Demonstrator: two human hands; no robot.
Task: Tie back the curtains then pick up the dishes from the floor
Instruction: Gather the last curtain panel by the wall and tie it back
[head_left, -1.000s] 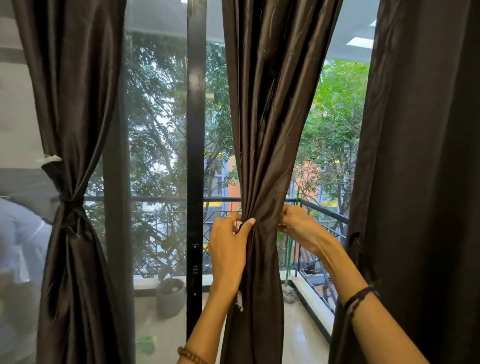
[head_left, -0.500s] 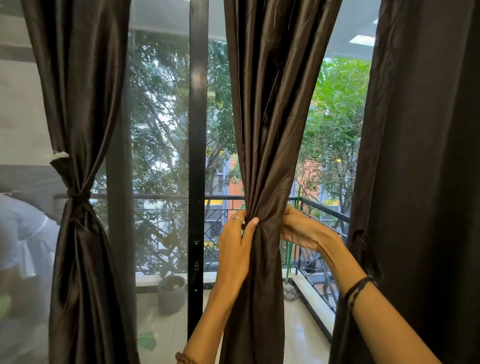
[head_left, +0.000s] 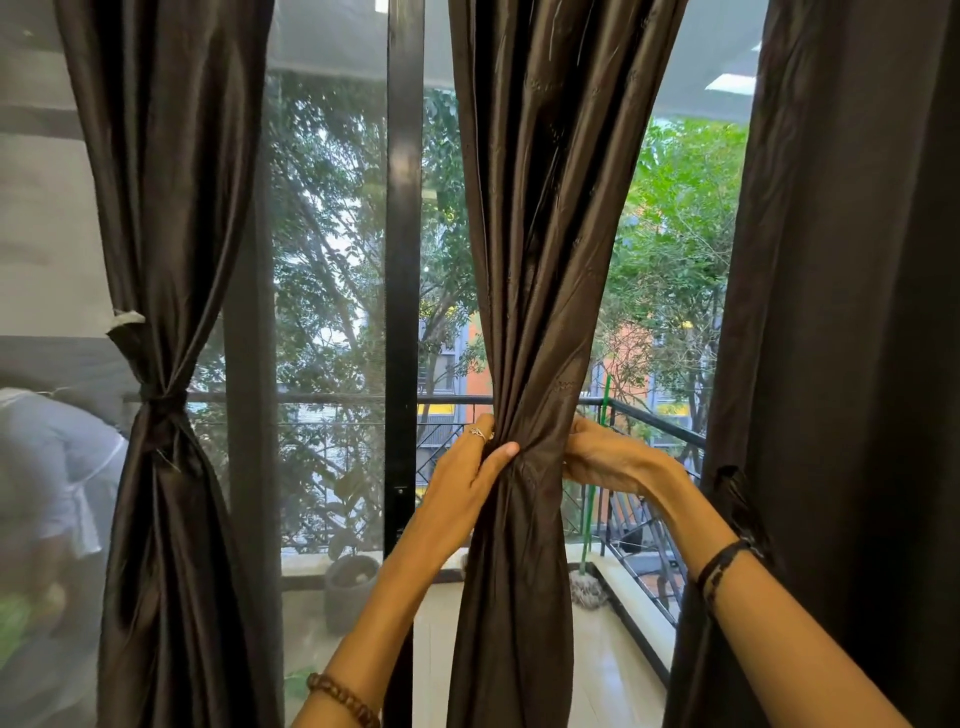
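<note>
A dark brown middle curtain (head_left: 540, 234) hangs in front of the window, gathered to a narrow waist at mid-height. My left hand (head_left: 467, 475) grips that waist from the left, thumb pressed across the front folds. My right hand (head_left: 605, 460) holds it from the right, fingers curled behind the fabric. The left curtain (head_left: 166, 208) is cinched with a dark tie (head_left: 158, 408). The right curtain (head_left: 852, 338) hangs loose, a dark tie-back strap (head_left: 735, 486) dangling on its edge. No dishes or floor inside the room are in view.
A black window frame post (head_left: 404, 260) stands between the left and middle curtains. Outside is a balcony with a black railing (head_left: 654, 415), a grey plant pot (head_left: 350, 590) and a green-handled mop (head_left: 589, 530). A person's reflection (head_left: 52, 467) shows at far left.
The view has shifted slightly right and closer. Both hands stayed on the middle curtain's waist, squeezing the folds tighter, with the left thumb now further across the front.
</note>
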